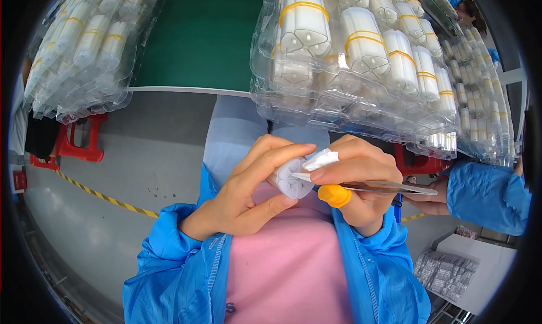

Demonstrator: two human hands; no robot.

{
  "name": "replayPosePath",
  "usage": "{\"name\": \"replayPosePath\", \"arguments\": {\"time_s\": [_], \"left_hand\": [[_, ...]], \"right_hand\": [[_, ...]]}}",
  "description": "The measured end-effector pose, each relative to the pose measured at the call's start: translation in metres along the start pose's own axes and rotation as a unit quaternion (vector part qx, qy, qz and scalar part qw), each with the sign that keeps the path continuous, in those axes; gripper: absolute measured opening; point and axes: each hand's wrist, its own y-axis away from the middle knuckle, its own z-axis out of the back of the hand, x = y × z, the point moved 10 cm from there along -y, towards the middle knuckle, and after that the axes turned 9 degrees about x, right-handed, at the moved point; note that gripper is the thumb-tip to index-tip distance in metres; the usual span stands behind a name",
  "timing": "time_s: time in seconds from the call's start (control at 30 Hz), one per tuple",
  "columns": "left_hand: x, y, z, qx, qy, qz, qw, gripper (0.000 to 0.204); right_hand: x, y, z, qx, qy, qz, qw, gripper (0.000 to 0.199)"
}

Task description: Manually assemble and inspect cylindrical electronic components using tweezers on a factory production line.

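My left hand (248, 183) is closed around a bundle of whitish translucent tubes (294, 188), its end face turned up toward me. My right hand (361, 180) grips metal tweezers (415, 187); their tips reach the middle of the bundle's end. A yellow finger cot (334, 196) covers a digit of the right hand, and a white wrap (320, 160) sits on one of its fingers. Both hands are over my lap, in front of the pink shirt. Whether the tips pinch anything is too small to tell.
Stacked clear plastic trays (339, 118) of similar banded tube bundles stand on the green table (195, 36), at right and far left. Another person's blue sleeve (488, 197) is at right. Red stools (84, 146) stand beyond the table edge. A white box (480, 267) with packets sits lower right.
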Motion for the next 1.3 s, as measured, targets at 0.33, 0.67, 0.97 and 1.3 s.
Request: {"name": "replayPosePath", "arguments": {"time_s": [0.33,0.67,0.97,1.3], "left_hand": [[0.004,0.001,0.001,-0.004,0.020,0.006,1.000,0.055],[0.004,0.001,0.002,-0.002,0.008,0.000,1.000,0.056],[0.002,-0.002,0.000,0.001,-0.018,0.013,1.000,0.056],[0.011,0.001,0.002,-0.005,0.149,0.033,0.988,0.056]], "right_hand": [[-0.002,0.002,0.003,-0.020,0.004,-0.014,1.000,0.018],[-0.003,0.001,0.001,-0.020,0.015,-0.012,1.000,0.020],[0.005,-0.005,-0.006,0.029,0.085,-0.029,0.996,0.021],[-0.005,0.015,0.019,-0.078,-0.039,-0.052,0.995,0.021]]}}
